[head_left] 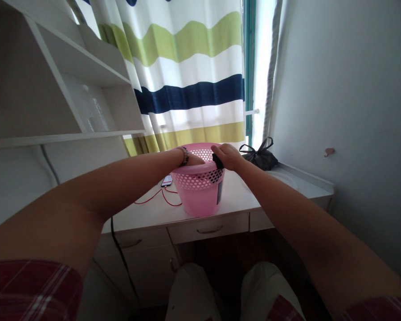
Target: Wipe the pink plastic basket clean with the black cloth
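Observation:
A pink plastic wastebasket (195, 196) with a perforated upper band stands upright near the front edge of the white desk (137, 218). My left hand (195, 159), with a beaded bracelet at the wrist, reaches over the rim into the basket, and its fingers are hidden inside. At the right side of the rim, my right hand (227, 156) is closed on a black bag (217, 161) that folds over the edge. Dark material shows through the holes on that side. How far the bag extends inside cannot be seen.
Behind the basket's left side lies a phone (166, 180) with a red cable (167, 200). A tied black plastic bag (262, 158) sits at the back right. White shelves (96, 107) overhang the left, and a striped curtain (190, 67) hangs behind. A black cord (120, 254) dangles in front.

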{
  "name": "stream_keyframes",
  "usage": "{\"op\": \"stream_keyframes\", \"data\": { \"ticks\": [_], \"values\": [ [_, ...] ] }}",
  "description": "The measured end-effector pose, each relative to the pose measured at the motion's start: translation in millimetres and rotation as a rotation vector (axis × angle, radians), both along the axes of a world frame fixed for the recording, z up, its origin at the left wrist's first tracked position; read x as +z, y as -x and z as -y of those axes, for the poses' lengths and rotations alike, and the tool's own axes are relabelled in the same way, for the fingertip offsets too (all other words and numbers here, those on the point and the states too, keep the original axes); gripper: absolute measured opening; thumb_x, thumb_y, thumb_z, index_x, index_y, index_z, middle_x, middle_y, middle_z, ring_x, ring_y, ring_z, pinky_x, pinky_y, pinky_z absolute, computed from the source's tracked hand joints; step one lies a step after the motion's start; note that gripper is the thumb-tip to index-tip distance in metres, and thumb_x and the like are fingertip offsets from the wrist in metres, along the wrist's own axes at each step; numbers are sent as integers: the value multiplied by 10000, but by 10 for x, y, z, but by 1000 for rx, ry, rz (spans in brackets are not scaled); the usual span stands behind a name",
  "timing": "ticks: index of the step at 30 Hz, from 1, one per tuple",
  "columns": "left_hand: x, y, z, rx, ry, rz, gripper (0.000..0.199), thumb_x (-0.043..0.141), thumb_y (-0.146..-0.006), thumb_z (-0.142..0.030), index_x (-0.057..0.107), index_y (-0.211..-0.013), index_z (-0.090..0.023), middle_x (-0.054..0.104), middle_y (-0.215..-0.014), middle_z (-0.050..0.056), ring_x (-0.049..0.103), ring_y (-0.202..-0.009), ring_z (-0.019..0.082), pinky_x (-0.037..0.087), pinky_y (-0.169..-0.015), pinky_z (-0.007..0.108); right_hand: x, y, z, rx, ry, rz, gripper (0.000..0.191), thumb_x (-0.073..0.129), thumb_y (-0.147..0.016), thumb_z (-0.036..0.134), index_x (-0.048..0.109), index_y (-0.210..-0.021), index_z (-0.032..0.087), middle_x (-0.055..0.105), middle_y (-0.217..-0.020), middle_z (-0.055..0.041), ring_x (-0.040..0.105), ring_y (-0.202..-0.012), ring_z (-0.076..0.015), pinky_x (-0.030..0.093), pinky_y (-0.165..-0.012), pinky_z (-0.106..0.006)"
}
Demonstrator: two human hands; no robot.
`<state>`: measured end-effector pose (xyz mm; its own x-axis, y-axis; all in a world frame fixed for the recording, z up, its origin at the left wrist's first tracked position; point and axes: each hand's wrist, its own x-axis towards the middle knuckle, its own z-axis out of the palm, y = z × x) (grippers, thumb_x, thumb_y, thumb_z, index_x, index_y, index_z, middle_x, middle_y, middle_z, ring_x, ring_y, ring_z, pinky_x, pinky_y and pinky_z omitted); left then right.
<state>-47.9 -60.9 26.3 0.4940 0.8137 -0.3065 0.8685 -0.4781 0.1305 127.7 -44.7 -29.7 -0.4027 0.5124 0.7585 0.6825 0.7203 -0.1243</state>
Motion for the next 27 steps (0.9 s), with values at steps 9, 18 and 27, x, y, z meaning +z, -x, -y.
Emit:
{"op": "stream_keyframes", "data": {
  "ticks": [9,18,27],
  "values": [
    [102,-140,201,-206,-275,-21,455,370,-800,-474,637,-983,-154,650,-916,66,538,-773,166,380,-763,260,7,38,-123,-57,-1,97,554,156,-933,411,598,-716,158,517,-623,-65,419,-573,-148,251,-547,-273],
    [-43,254,148,-127,-422,-80,426,556,-686,-522,659,-886,-161,647,-779,41,531,-661,137,356,-621,241,-20,-57,-176,-100,-11,158,573,148,-938,416,586,-690,143,591,-710,-106,467,-640,-165,258,-601,-280],
    [-56,231,76,-116,-448,-78,475,515,-697,-575,655,-856,-150,644,-768,60,530,-638,147,366,-597,259,-57,-123,-313,-233,-26,119,560,142,-941,373,608,-748,128,586,-697,-106,479,-641,-164,266,-605,-282]
  ]
}}
